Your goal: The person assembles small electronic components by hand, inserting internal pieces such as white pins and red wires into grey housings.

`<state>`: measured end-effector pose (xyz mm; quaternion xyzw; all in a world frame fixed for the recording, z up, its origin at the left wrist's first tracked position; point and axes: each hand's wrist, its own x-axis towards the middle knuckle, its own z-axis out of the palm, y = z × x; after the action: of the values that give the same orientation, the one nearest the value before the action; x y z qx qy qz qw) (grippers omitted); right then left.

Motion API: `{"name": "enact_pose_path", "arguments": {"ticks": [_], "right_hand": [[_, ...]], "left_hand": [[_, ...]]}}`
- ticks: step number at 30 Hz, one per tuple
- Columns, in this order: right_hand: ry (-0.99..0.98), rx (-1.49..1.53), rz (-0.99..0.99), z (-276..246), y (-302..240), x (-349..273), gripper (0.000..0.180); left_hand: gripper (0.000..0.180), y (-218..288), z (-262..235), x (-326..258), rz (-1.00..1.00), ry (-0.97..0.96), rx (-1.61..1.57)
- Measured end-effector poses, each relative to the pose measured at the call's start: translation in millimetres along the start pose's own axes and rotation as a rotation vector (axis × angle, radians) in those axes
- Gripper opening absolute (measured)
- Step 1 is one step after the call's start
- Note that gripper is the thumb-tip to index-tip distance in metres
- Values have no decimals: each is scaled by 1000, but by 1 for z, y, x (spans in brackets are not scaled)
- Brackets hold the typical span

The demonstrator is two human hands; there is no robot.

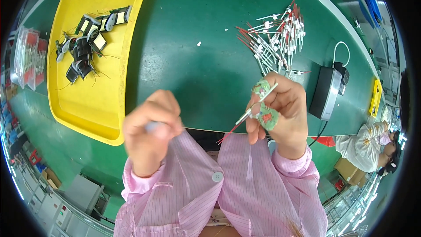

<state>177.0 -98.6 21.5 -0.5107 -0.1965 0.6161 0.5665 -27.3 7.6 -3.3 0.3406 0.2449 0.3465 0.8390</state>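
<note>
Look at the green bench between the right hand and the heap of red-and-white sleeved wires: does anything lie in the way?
Nothing visible does. The right hand, pinching one sleeved wire, sits just below the heap of sleeved wires, with only bare green mat between. The black box lies off to the right.

Bare green tabletop (206,61) between yellow tray (98,114) and wire pile (276,39)

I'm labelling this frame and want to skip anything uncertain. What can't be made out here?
- Left hand, head view: motion-blurred; a pale thing shows in the fist, its kind unreadable.
- Right hand: pinches a thin white-sleeved red wire; taped fingers cover part of it.
- Dark wound parts in the yellow tray: too small and tangled to count.
- Pile of sleeved wires: overlapping, uncountable.
- Grey box: its cable runs off behind the table edge.
</note>
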Motion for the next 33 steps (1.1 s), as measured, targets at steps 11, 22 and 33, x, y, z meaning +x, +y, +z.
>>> {"name": "enact_pose_path", "arguments": {"ticks": [11, 22, 33], "right_hand": [[-39, -42, -322, 10, 17, -11, 25], [12, -63, -214, 20, 13, -4, 26], [-61, -426, -448, 16, 14, -5, 21]], "left_hand": [[14, -8, 19, 6, 196, -361, 710], [14, -11, 10, 0, 217, -297, 594], [15, -9, 11, 0, 248, -257, 672]]}}
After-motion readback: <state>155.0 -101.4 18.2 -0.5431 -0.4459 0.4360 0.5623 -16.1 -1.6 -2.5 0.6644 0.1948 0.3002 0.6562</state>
